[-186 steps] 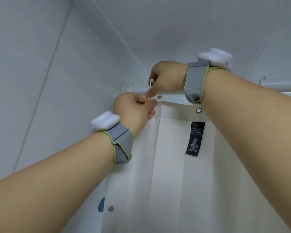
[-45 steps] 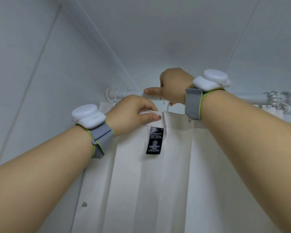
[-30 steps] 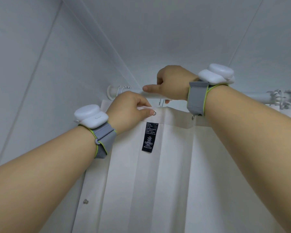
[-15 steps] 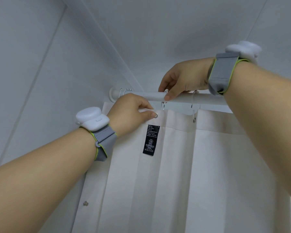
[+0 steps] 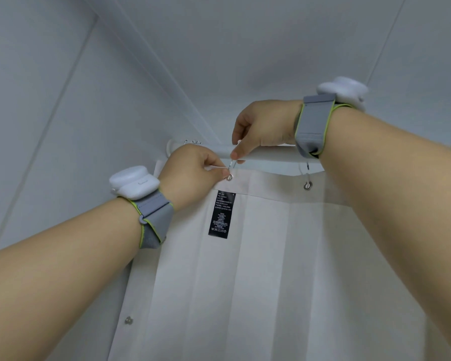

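Observation:
A white shower curtain [image 5: 258, 256] hangs below a white rod [image 5: 271, 153]. My left hand [image 5: 193, 173] pinches the curtain's top hem beside a metal eyelet [image 5: 229, 177]. My right hand [image 5: 261, 126] is above the rod and pinches a thin white hook [image 5: 233, 160] that hangs from the rod, its lower end just over that eyelet. A second eyelet [image 5: 307, 185] to the right hangs on another hook. A black label [image 5: 221, 214] is sewn under the hem.
The rod ends at a wall on the left, where spare hooks [image 5: 192, 142] hang. The grey ceiling is close above. A small snap [image 5: 128, 320] sits low on the curtain's left edge. Both wrists wear grey bands with white pods.
My right hand has come down from the rod's top and now pinches the hook by the eyelet. My left hand stays on the hem, holding the eyelet up to it.

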A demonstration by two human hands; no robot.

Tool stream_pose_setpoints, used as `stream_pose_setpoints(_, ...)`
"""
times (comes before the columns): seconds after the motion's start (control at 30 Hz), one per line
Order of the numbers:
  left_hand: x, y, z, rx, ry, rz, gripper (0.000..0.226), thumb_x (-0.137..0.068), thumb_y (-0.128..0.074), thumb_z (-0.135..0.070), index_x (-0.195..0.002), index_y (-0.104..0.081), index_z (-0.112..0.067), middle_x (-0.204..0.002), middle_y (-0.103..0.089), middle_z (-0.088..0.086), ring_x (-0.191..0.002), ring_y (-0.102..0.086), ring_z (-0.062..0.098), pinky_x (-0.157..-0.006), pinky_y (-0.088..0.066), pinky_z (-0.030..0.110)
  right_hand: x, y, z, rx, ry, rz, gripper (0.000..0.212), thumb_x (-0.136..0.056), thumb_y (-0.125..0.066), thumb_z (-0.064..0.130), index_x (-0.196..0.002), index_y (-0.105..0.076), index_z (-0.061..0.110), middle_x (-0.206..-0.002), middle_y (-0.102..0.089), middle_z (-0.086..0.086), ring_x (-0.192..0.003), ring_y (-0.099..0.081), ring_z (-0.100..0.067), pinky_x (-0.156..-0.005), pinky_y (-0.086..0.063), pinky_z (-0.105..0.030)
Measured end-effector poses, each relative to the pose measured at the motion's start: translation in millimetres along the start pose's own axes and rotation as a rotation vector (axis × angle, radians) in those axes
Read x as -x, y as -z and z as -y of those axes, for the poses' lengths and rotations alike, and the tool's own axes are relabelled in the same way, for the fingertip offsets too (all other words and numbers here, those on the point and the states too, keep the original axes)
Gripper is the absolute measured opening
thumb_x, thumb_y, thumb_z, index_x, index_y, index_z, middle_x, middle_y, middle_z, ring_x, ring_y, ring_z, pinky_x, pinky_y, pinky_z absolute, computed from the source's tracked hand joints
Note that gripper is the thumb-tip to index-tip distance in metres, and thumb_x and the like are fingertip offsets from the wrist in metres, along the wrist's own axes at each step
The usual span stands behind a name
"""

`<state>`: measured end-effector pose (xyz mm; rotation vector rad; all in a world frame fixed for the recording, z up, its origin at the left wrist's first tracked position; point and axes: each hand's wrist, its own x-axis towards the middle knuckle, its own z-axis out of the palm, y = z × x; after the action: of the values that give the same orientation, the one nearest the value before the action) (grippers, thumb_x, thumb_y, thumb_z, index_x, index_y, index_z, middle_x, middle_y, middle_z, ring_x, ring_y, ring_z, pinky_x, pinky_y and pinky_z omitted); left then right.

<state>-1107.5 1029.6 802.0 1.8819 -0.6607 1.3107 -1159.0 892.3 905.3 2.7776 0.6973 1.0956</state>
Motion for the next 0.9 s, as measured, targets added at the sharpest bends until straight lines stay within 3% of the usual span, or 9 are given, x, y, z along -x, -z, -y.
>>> stream_pose_setpoints(0.13,-4,0,4,0.028,0.026,-0.022,0.014,-0.085,-0.069,-0.022,-0.083,-0.076,-0.011,-0.063,-0.055,-0.007,-0.057,-0.045,0.004,-0.059,-0.035,0.022,-2,-4,1,-0.021,0.010,0.001,0.036,-0.071,-0.080,0.033,-0.101,-0.071,0.014,-0.090,-0.067,0.005,-0.083,-0.058,-0.013,-0.077,-0.045,-0.027)
stream_pose_setpoints(0.3,-11,-1,3,0.066,0.078,-0.058,0.016,-0.084,-0.069,-0.023,-0.083,-0.075,-0.009,-0.057,-0.050,-0.008,-0.054,-0.042,0.006,-0.056,-0.032,0.022,-8,-4,0,-0.029,0.009,-0.004,0.044,-0.068,-0.082,0.034,-0.106,-0.068,0.016,-0.104,-0.068,0.001,-0.099,-0.063,-0.020,-0.091,-0.047,-0.032)
stream_pose_setpoints(0.43,-18,-5,-2,0.101,0.163,-0.061,0.018,-0.082,-0.068,-0.022,-0.079,-0.072,-0.005,-0.056,-0.049,-0.002,-0.055,-0.042,0.014,-0.056,-0.032,0.024,-13,-8,-5,-0.087,0.018,-0.005,0.046,-0.065,-0.084,0.035,-0.104,-0.068,0.017,-0.104,-0.068,0.000,-0.101,-0.062,-0.022,-0.089,-0.048,-0.033)
stream_pose_setpoints(0.57,-22,-2,-1,0.126,0.233,0.009,0.015,-0.081,-0.072,-0.023,-0.082,-0.075,-0.008,-0.048,-0.051,-0.010,-0.044,-0.043,0.005,-0.055,-0.035,0.020,-13,-9,-10,-0.111,0.021,-0.021,0.044,-0.066,-0.084,0.033,-0.105,-0.068,0.018,-0.105,-0.068,-0.001,-0.100,-0.062,-0.022,-0.090,-0.048,-0.034)
stream_pose_setpoints(0.8,-20,-4,-3,0.052,0.220,0.060,0.013,-0.083,-0.070,-0.020,-0.078,-0.075,-0.008,-0.056,-0.057,-0.003,-0.054,-0.047,0.011,-0.062,-0.040,0.021,-9,-7,-9,-0.136,0.026,-0.007,0.042,-0.066,-0.084,0.026,-0.103,-0.066,0.017,-0.085,-0.063,0.009,-0.086,-0.059,-0.016,-0.083,-0.048,-0.030)
stream_pose_setpoints(0.9,-17,-5,-4,0.004,0.205,0.075,0.013,-0.084,-0.069,-0.020,-0.078,-0.075,-0.010,-0.055,-0.055,-0.004,-0.052,-0.046,0.009,-0.055,-0.036,0.019,-9,-7,-9,-0.146,0.020,-0.018,0.043,-0.064,-0.085,0.027,-0.102,-0.067,0.018,-0.089,-0.065,0.006,-0.088,-0.060,-0.018,-0.084,-0.049,-0.032)
